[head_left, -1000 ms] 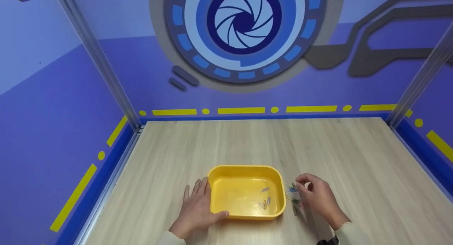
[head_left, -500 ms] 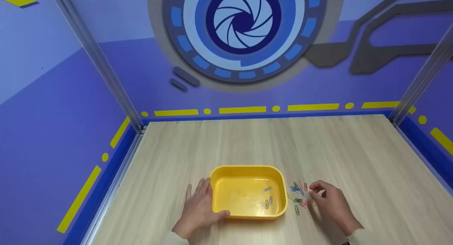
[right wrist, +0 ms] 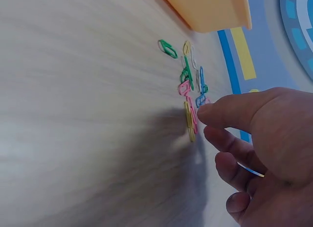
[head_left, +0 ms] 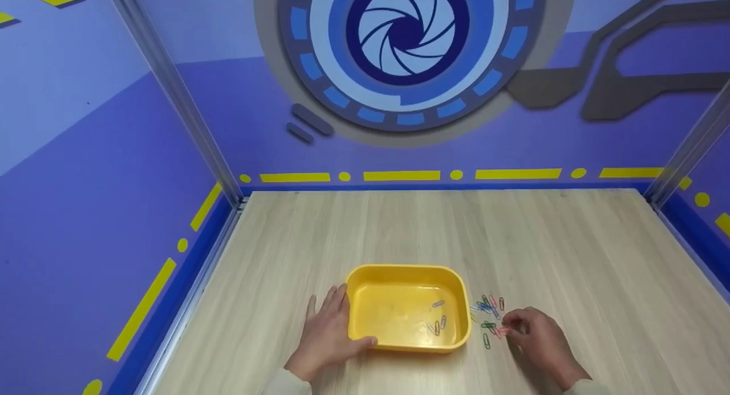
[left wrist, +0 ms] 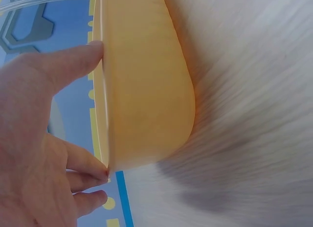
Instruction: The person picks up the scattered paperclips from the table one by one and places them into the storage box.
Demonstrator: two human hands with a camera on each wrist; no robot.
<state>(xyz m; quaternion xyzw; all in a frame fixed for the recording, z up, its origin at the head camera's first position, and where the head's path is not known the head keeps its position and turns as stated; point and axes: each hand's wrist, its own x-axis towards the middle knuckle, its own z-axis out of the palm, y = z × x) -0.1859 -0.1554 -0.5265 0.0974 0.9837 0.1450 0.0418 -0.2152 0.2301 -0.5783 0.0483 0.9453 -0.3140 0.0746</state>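
A yellow plastic box (head_left: 399, 347) stands on the table with a few paper clips (head_left: 437, 328) inside, towards its right end. My left hand (head_left: 328, 335) rests at its near left corner, fingers extended along the left side and thumb on the front rim. In the left wrist view the thumb and fingertips touch the box's rim (left wrist: 105, 114). Right of the box lies a loose group of coloured paper clips (head_left: 486, 326). My right hand (head_left: 539, 335) is over the right edge of this group. The right wrist view has its thumb and forefinger apart, beside a yellow paper clip (right wrist: 189, 122).
The wooden table (head_left: 422, 224) stretches behind the box and to both sides. Blue-purple printed panels (head_left: 228, 121) enclose it at the back, left and right. A metal frame strip (head_left: 188, 304) runs along the left edge.
My right hand moved right, away from the box, then down to the pink clips at the group's near right edge. My left hand stayed on the box. The head view shifted slightly.
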